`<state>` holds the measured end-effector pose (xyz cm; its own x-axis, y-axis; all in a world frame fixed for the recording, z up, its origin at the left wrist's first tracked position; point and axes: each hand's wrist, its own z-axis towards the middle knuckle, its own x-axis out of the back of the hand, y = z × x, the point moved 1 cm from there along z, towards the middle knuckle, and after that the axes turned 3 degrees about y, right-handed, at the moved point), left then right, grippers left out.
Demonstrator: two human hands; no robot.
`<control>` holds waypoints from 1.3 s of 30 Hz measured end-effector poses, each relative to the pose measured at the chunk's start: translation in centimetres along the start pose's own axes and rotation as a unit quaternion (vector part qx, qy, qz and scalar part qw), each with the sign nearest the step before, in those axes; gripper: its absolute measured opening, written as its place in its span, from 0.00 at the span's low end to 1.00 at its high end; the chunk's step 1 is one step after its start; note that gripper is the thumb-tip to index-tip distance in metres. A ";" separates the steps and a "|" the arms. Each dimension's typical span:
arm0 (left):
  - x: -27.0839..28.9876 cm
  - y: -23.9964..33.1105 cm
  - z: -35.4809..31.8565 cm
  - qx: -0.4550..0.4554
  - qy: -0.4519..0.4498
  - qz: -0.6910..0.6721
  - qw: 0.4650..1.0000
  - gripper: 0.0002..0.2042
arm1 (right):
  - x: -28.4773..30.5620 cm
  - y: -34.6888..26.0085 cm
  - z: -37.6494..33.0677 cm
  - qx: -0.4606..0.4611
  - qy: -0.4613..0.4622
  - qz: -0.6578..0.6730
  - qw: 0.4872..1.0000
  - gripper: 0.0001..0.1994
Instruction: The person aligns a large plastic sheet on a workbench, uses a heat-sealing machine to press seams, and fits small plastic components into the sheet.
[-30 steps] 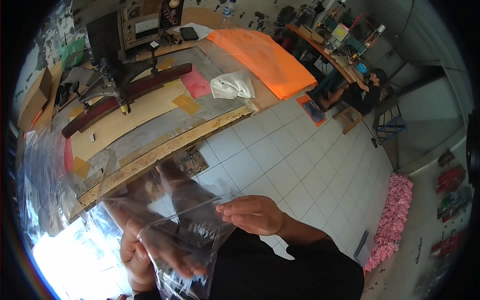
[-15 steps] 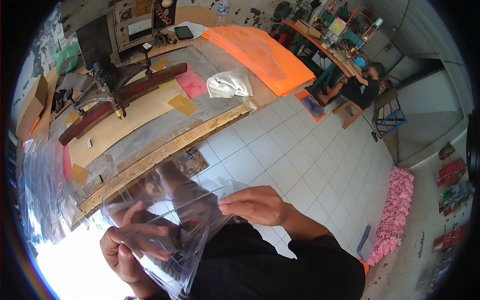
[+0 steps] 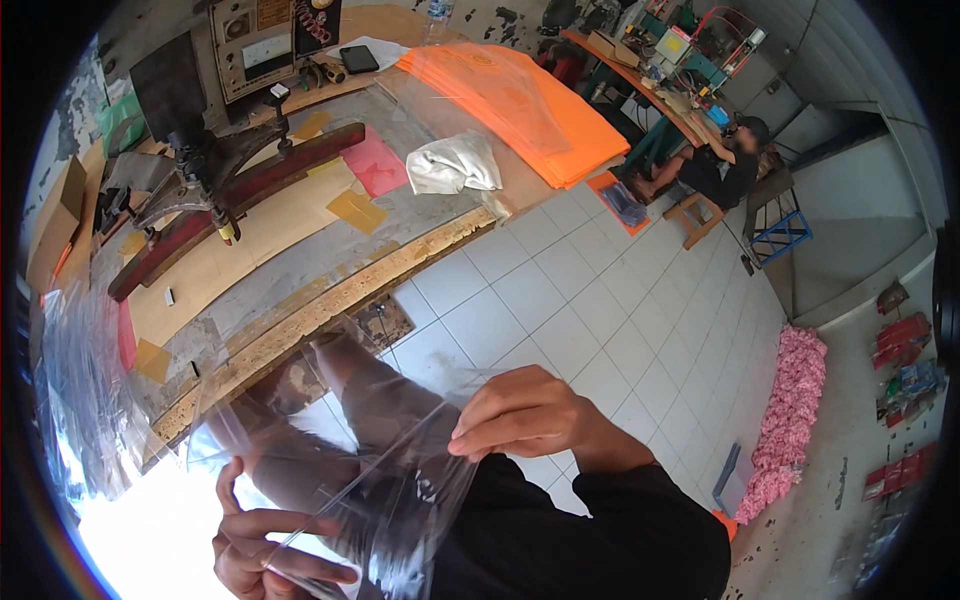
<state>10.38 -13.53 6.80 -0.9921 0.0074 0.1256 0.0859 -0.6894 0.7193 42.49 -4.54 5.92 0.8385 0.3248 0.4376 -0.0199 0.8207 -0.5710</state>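
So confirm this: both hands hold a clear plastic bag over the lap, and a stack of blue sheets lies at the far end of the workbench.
One detail is wrong: the stack of sheets is orange, not blue, as the head view shows. The left hand and right hand do hold the clear plastic bag, and the stack does lie on the workbench.

We see a clear, glossy plastic bag (image 3: pixel 360 470) at lower centre, an orange stack of sheets (image 3: pixel 520 95) at the top, a white cloth (image 3: pixel 455 165), a pink heap (image 3: pixel 795 400) at right, and pale grid-patterned floor tiles (image 3: pixel 600 310).
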 end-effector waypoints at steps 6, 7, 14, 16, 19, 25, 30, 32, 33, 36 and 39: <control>-0.6 0.9 -2.2 -0.057 0.138 0.139 0.979 0.14 | -1.5 -0.2 0.8 0.011 -0.053 0.137 0.989 0.14; -0.6 1.2 -2.6 -0.064 0.153 0.165 0.972 0.13 | -1.7 -0.2 0.8 0.008 -0.063 0.177 0.982 0.14; -0.6 2.7 -4.1 -0.073 0.230 0.306 0.921 0.13 | -1.4 -0.4 0.4 -0.018 -0.087 0.234 0.968 0.14; -0.7 2.9 -4.1 -0.052 0.234 0.333 0.912 0.15 | -0.7 0.6 0.0 -0.061 -0.053 0.159 0.984 0.13; -1.1 1.9 -2.7 0.015 0.168 0.375 0.912 0.18 | 0.6 3.6 -0.7 -0.122 -0.015 0.113 0.986 0.10; -3.8 -2.2 2.9 0.018 -0.008 0.313 0.950 0.09 | 0.5 7.1 -1.4 -0.211 0.039 -0.064 0.975 0.09; -5.5 -4.1 4.7 0.094 -0.026 0.308 0.946 0.09 | -1.3 5.2 2.6 -0.185 0.044 0.039 0.981 0.15; -5.9 -5.5 5.2 0.103 -0.049 0.319 0.941 0.10 | -1.9 4.9 4.3 -0.159 0.018 0.063 0.985 0.23; -6.1 -6.0 5.6 0.113 -0.063 0.316 0.940 0.11 | -2.3 5.0 5.0 -0.153 0.007 0.084 0.985 0.23; -5.6 -6.8 7.2 0.077 -0.073 0.288 0.952 0.10 | -3.0 5.6 6.9 -0.179 -0.040 0.004 0.983 0.22; -4.4 -7.5 7.3 0.079 -0.076 0.260 0.960 0.10 | -3.7 6.4 7.8 -0.209 -0.044 0.041 0.976 0.19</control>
<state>14.73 -3.11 5.85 -0.7879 -0.1931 0.5847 0.5895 -0.5111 0.6256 35.05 3.21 6.04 0.7929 0.4361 0.4256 0.1545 0.5318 -0.8327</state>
